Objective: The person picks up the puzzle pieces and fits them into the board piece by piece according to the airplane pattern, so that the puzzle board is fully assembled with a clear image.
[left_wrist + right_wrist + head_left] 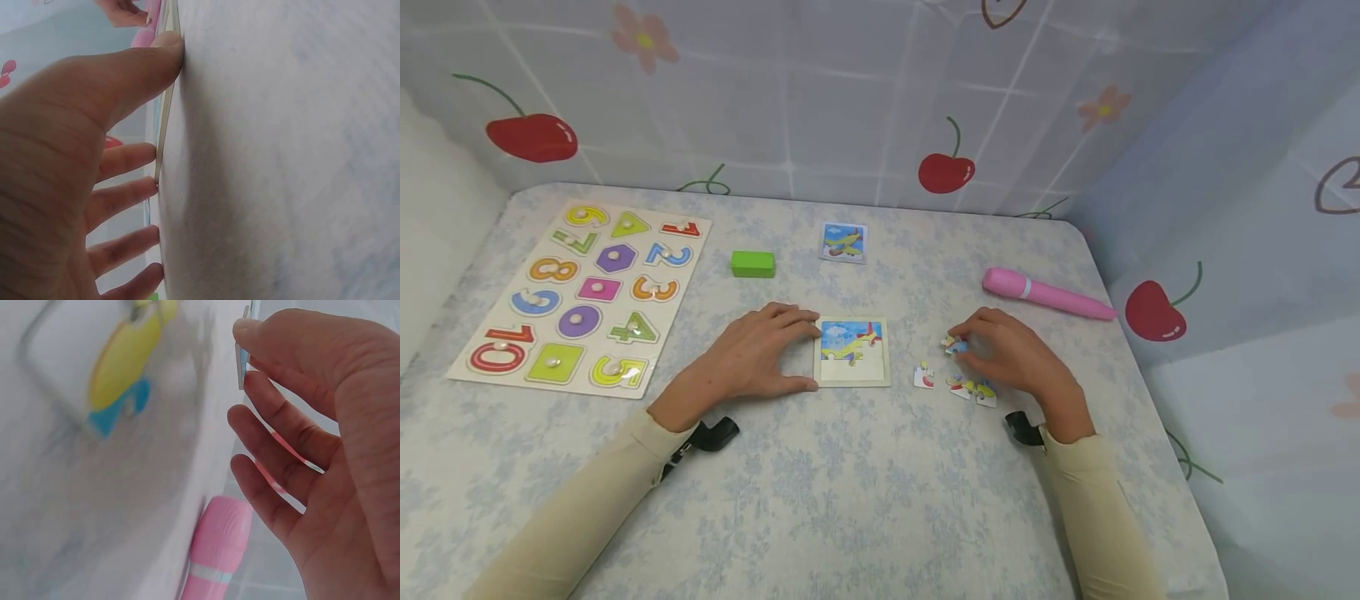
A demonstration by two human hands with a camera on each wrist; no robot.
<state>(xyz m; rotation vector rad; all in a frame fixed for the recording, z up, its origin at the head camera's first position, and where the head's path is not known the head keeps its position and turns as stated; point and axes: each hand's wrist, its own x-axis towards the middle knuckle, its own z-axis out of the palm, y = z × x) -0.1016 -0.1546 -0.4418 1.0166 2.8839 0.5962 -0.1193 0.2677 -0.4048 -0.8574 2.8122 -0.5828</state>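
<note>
A small puzzle board [850,384] lies mid-table, its light frame partly filled with a picture of a yellow plane on blue sky. At its left edge rests my left hand [756,354], thumb by the near corner and fingers spread by the far one. My right hand [1011,354] pinches a puzzle piece [241,365] between thumb and index finger, while its other fingers extend loosely. Just left of and below this hand lie several loose pieces, among them a white-and-red piece [923,377] and a yellow piece [984,394].
A number-and-shape board [647,321] lies at the left. Behind the puzzle are a green block [752,265] and a plane picture card [843,242]. A pink stick-shaped object [1052,296] lies at the right, near the table edge. Patterned curtains [850,100] hang behind.
</note>
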